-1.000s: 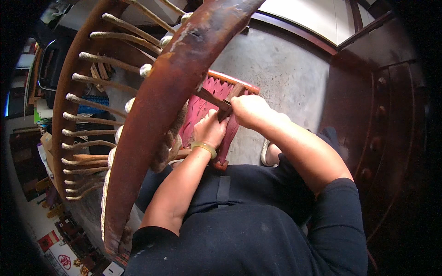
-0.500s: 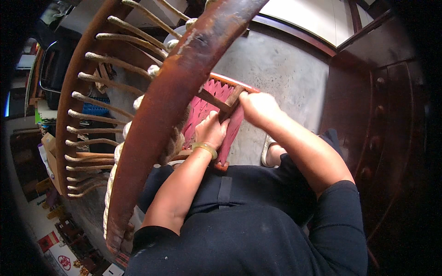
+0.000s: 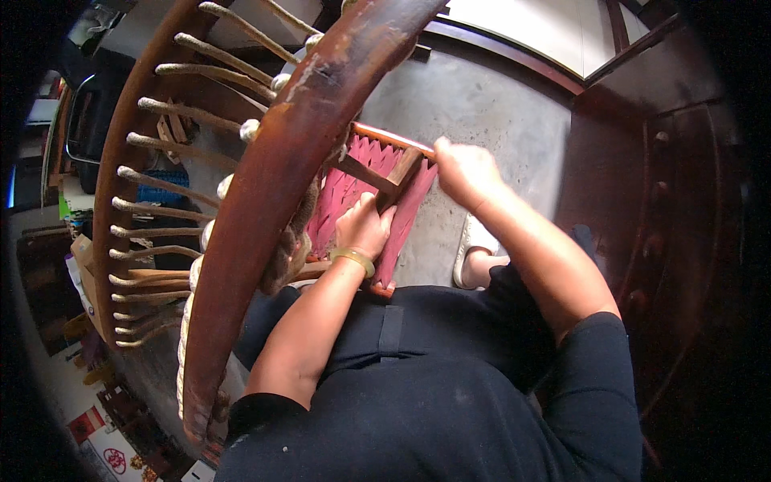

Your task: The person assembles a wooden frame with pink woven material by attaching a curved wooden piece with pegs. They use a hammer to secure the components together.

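Note:
A low seat woven from pink-red strips [image 3: 341, 181] lies in front of me, with an orange-brown wooden rail [image 3: 385, 136] along its far edge. Over its right part is a dark wooden piece [image 3: 404, 169] with a bar joining it from the left. My left hand [image 3: 363, 227], a pale bangle [image 3: 353, 257] at its wrist, is closed around the lower end of that piece. My right hand [image 3: 466, 173] is a fist at the seat's far right corner, just right of the piece's upper end. Whatever its fingers hold is hidden.
A thick curved brown wooden frame [image 3: 273, 185] rises at my left, pale cords [image 3: 193, 112] running from it to a second curved rail [image 3: 108, 209]. Dark wooden panelling [image 3: 642, 209] stands at right. A foot in a pale shoe [image 3: 474, 245] rests on the grey floor [image 3: 498, 104].
My right fist has moved right, away from the upper end of the dark wooden piece. My left hand keeps its grip. The whole view has shifted slightly.

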Demonstrator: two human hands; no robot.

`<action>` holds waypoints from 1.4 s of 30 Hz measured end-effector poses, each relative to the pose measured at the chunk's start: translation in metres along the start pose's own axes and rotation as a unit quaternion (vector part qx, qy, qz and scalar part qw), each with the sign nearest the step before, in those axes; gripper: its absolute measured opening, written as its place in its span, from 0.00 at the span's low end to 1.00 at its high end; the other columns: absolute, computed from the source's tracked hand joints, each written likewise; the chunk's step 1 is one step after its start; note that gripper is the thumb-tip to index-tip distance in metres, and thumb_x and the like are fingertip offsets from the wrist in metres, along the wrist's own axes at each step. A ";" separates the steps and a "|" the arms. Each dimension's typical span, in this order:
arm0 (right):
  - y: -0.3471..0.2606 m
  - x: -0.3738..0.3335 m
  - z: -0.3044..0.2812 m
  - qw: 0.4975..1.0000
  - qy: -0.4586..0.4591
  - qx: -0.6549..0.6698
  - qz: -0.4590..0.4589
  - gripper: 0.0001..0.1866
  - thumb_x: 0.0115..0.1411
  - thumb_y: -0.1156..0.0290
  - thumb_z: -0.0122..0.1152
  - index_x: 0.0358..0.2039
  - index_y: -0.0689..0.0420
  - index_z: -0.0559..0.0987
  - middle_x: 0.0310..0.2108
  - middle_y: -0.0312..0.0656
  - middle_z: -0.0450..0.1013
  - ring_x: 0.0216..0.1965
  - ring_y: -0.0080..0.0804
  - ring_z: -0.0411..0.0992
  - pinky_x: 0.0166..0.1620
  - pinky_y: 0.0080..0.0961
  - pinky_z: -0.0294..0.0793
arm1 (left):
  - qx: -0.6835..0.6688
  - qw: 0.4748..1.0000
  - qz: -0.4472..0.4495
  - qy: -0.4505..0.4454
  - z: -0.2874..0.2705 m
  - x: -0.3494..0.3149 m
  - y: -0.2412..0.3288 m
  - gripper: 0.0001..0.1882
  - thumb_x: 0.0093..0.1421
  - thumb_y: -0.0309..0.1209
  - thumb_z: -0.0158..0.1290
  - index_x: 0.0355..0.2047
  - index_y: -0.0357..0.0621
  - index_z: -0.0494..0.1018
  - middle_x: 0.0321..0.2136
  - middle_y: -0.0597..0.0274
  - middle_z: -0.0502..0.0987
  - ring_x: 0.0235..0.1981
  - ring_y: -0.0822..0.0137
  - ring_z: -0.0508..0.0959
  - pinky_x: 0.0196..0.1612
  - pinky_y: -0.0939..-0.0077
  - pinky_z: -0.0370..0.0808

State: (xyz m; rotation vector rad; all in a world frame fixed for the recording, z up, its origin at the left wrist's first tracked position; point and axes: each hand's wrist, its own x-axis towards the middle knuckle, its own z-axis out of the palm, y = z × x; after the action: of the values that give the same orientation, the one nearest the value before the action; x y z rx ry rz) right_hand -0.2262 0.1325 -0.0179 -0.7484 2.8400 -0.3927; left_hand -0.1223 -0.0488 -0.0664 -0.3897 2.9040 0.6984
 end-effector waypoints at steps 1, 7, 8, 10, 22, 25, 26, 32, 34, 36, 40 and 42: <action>-0.012 -0.003 0.002 1.000 -0.004 0.003 -0.012 0.08 0.53 0.71 0.50 0.30 0.61 0.73 0.25 0.51 0.76 0.27 0.45 0.77 0.30 0.39 0.76 | 0.000 1.000 0.001 0.002 -0.001 0.001 0.000 0.18 0.55 0.46 0.53 0.35 0.45 0.70 0.28 0.47 0.77 0.32 0.45 0.76 0.35 0.55 0.72; -0.028 -0.023 0.018 0.994 -0.050 0.051 -0.082 0.06 0.52 0.73 0.49 0.27 0.61 0.73 0.21 0.51 0.75 0.25 0.46 0.76 0.29 0.40 0.76 | -0.004 1.000 0.003 -0.008 -0.005 0.000 0.001 0.18 0.55 0.47 0.52 0.35 0.44 0.70 0.28 0.46 0.77 0.33 0.44 0.76 0.35 0.54 0.72; -0.024 -0.021 0.020 0.995 -0.066 0.037 -0.071 0.06 0.52 0.73 0.48 0.27 0.61 0.73 0.21 0.51 0.75 0.25 0.46 0.76 0.29 0.40 0.76 | 0.001 1.000 -0.003 -0.013 -0.006 -0.001 0.004 0.18 0.55 0.47 0.52 0.35 0.44 0.70 0.28 0.46 0.77 0.33 0.44 0.76 0.35 0.54 0.72; -0.014 -0.009 0.015 0.999 -0.029 0.011 -0.032 0.07 0.53 0.72 0.48 0.27 0.62 0.73 0.23 0.53 0.75 0.25 0.47 0.76 0.29 0.40 0.76 | 0.008 1.000 -0.009 -0.018 -0.008 -0.002 0.005 0.18 0.55 0.47 0.51 0.36 0.44 0.70 0.28 0.46 0.77 0.33 0.45 0.76 0.35 0.54 0.72; -0.033 -0.025 0.003 0.997 -0.037 -0.015 -0.060 0.05 0.52 0.74 0.51 0.26 0.60 0.74 0.23 0.49 0.75 0.26 0.42 0.77 0.28 0.35 0.77 | 0.002 1.000 -0.004 -0.008 -0.005 -0.001 0.001 0.19 0.56 0.47 0.51 0.34 0.44 0.70 0.28 0.47 0.77 0.33 0.45 0.77 0.35 0.54 0.72; -0.032 -0.027 0.011 0.994 0.010 -0.060 -0.090 0.05 0.52 0.73 0.51 0.26 0.59 0.74 0.23 0.46 0.75 0.24 0.39 0.77 0.27 0.32 0.77 | 0.001 1.000 -0.005 -0.014 -0.005 0.000 0.003 0.19 0.56 0.48 0.50 0.35 0.44 0.70 0.28 0.47 0.77 0.33 0.45 0.76 0.35 0.54 0.72; -0.031 -0.026 0.014 0.991 0.027 -0.079 -0.100 0.05 0.52 0.72 0.52 0.26 0.58 0.74 0.23 0.45 0.74 0.24 0.38 0.77 0.26 0.31 0.77 | 0.001 1.000 -0.005 -0.014 -0.005 0.000 0.003 0.19 0.56 0.48 0.50 0.35 0.44 0.70 0.28 0.47 0.77 0.33 0.45 0.76 0.35 0.54 0.72; -0.029 -0.023 0.017 0.985 0.043 -0.126 -0.108 0.05 0.52 0.71 0.52 0.26 0.57 0.75 0.22 0.43 0.74 0.22 0.34 0.76 0.22 0.28 0.76 | 0.005 1.000 -0.010 -0.014 -0.006 -0.001 0.003 0.19 0.56 0.48 0.50 0.34 0.44 0.70 0.28 0.46 0.76 0.33 0.44 0.76 0.35 0.54 0.72; -0.034 -0.027 0.019 0.983 0.026 -0.137 -0.115 0.04 0.51 0.72 0.53 0.27 0.57 0.73 0.22 0.42 0.72 0.22 0.35 0.76 0.23 0.28 0.75 | 0.005 1.000 -0.008 -0.013 -0.005 0.000 0.003 0.18 0.56 0.47 0.50 0.34 0.44 0.70 0.28 0.46 0.76 0.33 0.44 0.76 0.35 0.54 0.72; -0.032 -0.024 0.014 0.984 0.033 -0.142 -0.101 0.04 0.50 0.71 0.53 0.26 0.57 0.73 0.22 0.42 0.72 0.22 0.34 0.75 0.23 0.27 0.75 | 0.004 1.000 -0.006 -0.012 -0.004 0.001 0.002 0.19 0.56 0.48 0.50 0.34 0.45 0.70 0.28 0.46 0.76 0.33 0.44 0.76 0.35 0.54 0.72; -0.035 -0.024 0.021 0.977 0.041 -0.182 -0.099 0.04 0.50 0.71 0.53 0.26 0.57 0.73 0.22 0.41 0.72 0.21 0.32 0.75 0.22 0.26 0.75 | 0.004 1.000 -0.003 -0.010 -0.003 0.000 0.001 0.19 0.56 0.47 0.50 0.35 0.44 0.70 0.28 0.46 0.76 0.33 0.44 0.76 0.35 0.54 0.72; -0.036 -0.024 0.020 0.973 0.046 -0.196 -0.109 0.05 0.50 0.70 0.53 0.26 0.57 0.73 0.22 0.41 0.72 0.21 0.32 0.75 0.21 0.25 0.75 | 0.013 1.000 -0.011 -0.017 -0.005 0.000 0.004 0.19 0.56 0.48 0.51 0.35 0.45 0.70 0.28 0.46 0.77 0.33 0.45 0.76 0.35 0.54 0.72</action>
State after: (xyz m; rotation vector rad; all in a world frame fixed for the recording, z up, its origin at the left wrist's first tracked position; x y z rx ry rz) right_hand -0.1842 0.1102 -0.0241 -1.1472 2.9677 0.1202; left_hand -0.1235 -0.0478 -0.0601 -0.4032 2.8699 0.6553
